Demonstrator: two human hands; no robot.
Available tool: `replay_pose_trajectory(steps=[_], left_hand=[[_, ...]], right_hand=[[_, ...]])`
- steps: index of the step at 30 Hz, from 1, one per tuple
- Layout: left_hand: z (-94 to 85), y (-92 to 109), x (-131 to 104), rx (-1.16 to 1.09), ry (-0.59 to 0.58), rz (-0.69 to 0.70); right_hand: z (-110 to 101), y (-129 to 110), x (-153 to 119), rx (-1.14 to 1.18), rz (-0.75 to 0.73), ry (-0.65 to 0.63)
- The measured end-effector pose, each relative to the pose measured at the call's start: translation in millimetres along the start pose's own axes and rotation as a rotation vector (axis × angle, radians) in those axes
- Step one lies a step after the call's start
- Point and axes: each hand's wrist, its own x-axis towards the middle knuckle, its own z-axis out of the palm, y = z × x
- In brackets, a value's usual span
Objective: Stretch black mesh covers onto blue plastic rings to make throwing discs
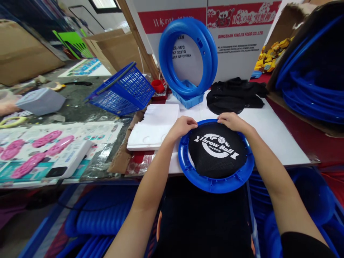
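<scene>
A blue plastic ring (216, 183) lies at the front edge of the white work surface, with a black mesh disc (215, 163) printed "Throw Ball" inside it. My left hand (184, 126) pinches the far left edge of the mesh at the ring's rim. Across from it, my right hand (233, 121) pinches the mesh at the far right part of the rim. Along the near side, small pegs on the ring show uncovered. Behind my hands, blue rings (210, 53) stand upright in a light blue holder (189, 101). Black mesh pieces (233, 96) lie to their right.
White foam sheets (153, 125) lie left of my hands, near a tilted blue basket (125, 91) and a small red cup (158, 86). Printed cartons (236, 43) stand behind. At right, a box holds blue rings (309, 79). A person's hand (9, 104) shows far left.
</scene>
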Motion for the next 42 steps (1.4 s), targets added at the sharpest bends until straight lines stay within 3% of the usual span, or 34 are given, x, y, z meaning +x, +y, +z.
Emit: replay_pose_trajectory(steps=[12,20,24,30,39,42], left_hand=[[4.2,1.5,-2.2,-0.029,0.021,0.021],[8.8,-0.4,-0.3,0.052,0.036,0.025],[10.0,0.7,-0.3,0.002,0.039,0.069],[18.3,5.1,-1.2,0.106,0.013,0.165],[17.2,0.6,1.3,0.08,-0.001,0.17],[17.0,2.6,1.5,0.125,0.051,0.213]], right_hand=[[-12.1,-12.8,-5.4,-0.086,0.066,-0.065],[-46.1,-13.4,-21.3,0.081,0.173,-0.288],[-46.7,-8.6,-22.4,0.127,0.19,-0.264],[-45.5,-0.7,-21.9,0.152,0.196,-0.241],[-41.0,9.3,-20.7,0.059,0.169,-0.232],[-41.8,8.7,-21.1,0.015,0.166,-0.219]])
